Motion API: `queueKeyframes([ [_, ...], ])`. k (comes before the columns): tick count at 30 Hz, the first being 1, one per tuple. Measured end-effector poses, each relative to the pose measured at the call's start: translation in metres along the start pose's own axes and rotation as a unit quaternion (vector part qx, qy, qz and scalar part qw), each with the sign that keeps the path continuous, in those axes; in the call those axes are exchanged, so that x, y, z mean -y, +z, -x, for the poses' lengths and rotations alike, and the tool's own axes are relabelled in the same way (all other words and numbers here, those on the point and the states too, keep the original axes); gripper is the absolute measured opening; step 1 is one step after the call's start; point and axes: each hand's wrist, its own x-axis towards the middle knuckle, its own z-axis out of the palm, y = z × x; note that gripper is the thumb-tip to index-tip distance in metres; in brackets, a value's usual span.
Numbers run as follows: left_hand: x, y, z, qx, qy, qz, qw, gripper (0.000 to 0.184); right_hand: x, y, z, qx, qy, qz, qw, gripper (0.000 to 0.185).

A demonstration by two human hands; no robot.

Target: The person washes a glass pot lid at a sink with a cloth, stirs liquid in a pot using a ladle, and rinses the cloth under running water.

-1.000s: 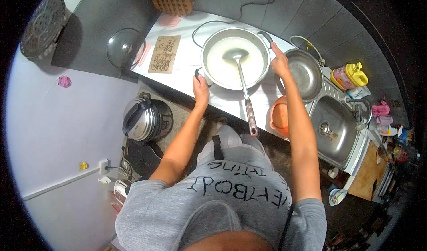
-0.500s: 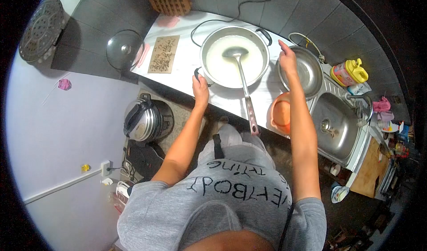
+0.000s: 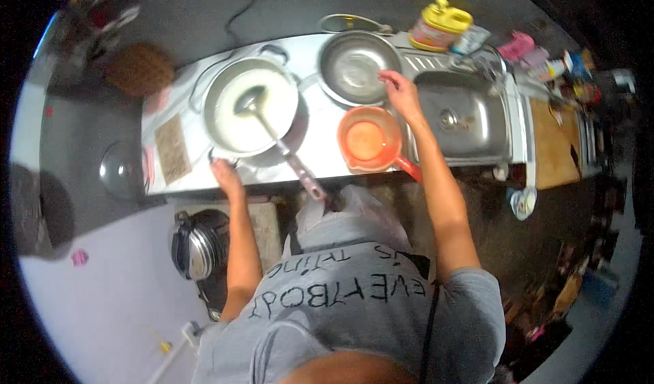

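Note:
A wide metal pot of milky white liquid stands on the counter, with a ladle resting in it, its handle hanging over the front edge. My left hand is closed at the pot's near-left black handle; motion blur softens the fingers. Over the right rim of an empty steel basin is my right hand, fingers apart and holding nothing; I cannot tell whether it touches the rim. Just below the basin sits an orange saucepan-shaped dipper, its handle beneath my right forearm.
A steel sink lies to the right, with a yellow jug behind it and a wooden board beyond. On the left are a brown speckled sheet and a glass lid. A pressure cooker stands below the counter.
The view has turned and shifted right. My right hand has moved from between the pot and the basin to the basin's right rim. My left hand remains at the pot's handle.

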Motion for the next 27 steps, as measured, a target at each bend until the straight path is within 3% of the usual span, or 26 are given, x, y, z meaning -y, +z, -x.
queueKeyframes([
  [1,0.008,-0.003,-0.005,0.008,-0.017,-0.003,1.0,0.02,-0.015,-0.022,0.012,-0.01,0.035,0.014,0.999,0.023],
  [2,0.011,-0.002,-0.005,0.004,0.026,0.032,0.999,0.018,-0.03,-0.045,0.023,-0.034,0.057,0.042,0.997,0.022],
  [4,-0.022,0.003,0.008,-0.006,0.042,-0.057,0.997,0.016,-0.11,-0.085,0.043,-0.062,0.143,0.089,0.984,0.027],
  [6,0.013,-0.01,-0.01,-0.01,0.07,-0.127,0.989,0.023,-0.179,-0.123,0.059,-0.085,0.227,0.165,0.956,0.036],
  [8,0.041,-0.027,-0.024,-0.026,0.285,-0.384,0.878,0.03,-0.274,-0.151,0.068,-0.072,0.265,0.262,0.925,0.042],
  [10,0.02,-0.02,-0.015,-0.053,0.037,-0.147,0.987,0.036,-0.39,-0.174,0.073,-0.029,0.267,0.332,0.904,0.044],
  [11,-0.001,-0.017,-0.008,-0.023,-0.014,-0.09,0.996,0.036,-0.394,-0.179,0.071,-0.024,0.286,0.329,0.9,0.045],
  [14,-0.006,-0.017,-0.005,-0.022,0.019,-0.024,0.999,0.032,-0.39,-0.189,0.056,-0.009,0.339,0.321,0.884,0.05],
  [15,-0.014,-0.014,-0.003,-0.015,0.021,0.003,1.0,0.033,-0.39,-0.188,0.049,-0.018,0.41,0.301,0.861,0.053],
  [16,-0.023,-0.015,0.004,-0.004,0.069,-0.084,0.994,0.032,-0.388,-0.183,0.043,-0.027,0.478,0.28,0.832,0.056],
  [17,-0.028,-0.02,0.002,-0.038,-0.011,-0.129,0.991,0.033,-0.405,-0.175,0.05,-0.102,0.408,0.278,0.864,0.059],
  [18,-0.034,-0.028,0.0,-0.07,-0.091,-0.171,0.978,0.034,-0.431,-0.172,0.058,-0.095,0.403,0.276,0.867,0.059],
  [20,-0.074,-0.023,0.02,-0.141,-0.121,-0.151,0.971,0.042,-0.476,-0.171,0.06,-0.137,0.367,0.344,0.853,0.061],
  [21,-0.073,-0.043,0.024,-0.157,-0.055,-0.142,0.976,0.039,-0.47,-0.171,0.058,-0.135,0.362,0.342,0.857,0.061],
  [23,-0.128,-0.031,0.058,-0.207,0.099,-0.157,0.961,0.032,-0.447,-0.175,0.061,-0.213,0.378,0.272,0.859,0.038],
  [24,-0.171,-0.008,0.077,-0.213,0.132,-0.108,0.962,0.026,-0.444,-0.177,0.06,-0.214,0.381,0.27,0.858,0.038],
  [26,-0.223,0.033,0.107,-0.139,0.246,-0.021,0.959,0.021,-0.436,-0.195,0.065,-0.255,0.289,0.326,0.863,0.034],
  [27,-0.247,0.058,0.124,-0.08,0.206,-0.004,0.975,0.021,-0.383,-0.205,0.06,-0.255,0.344,0.251,0.868,0.031],
])
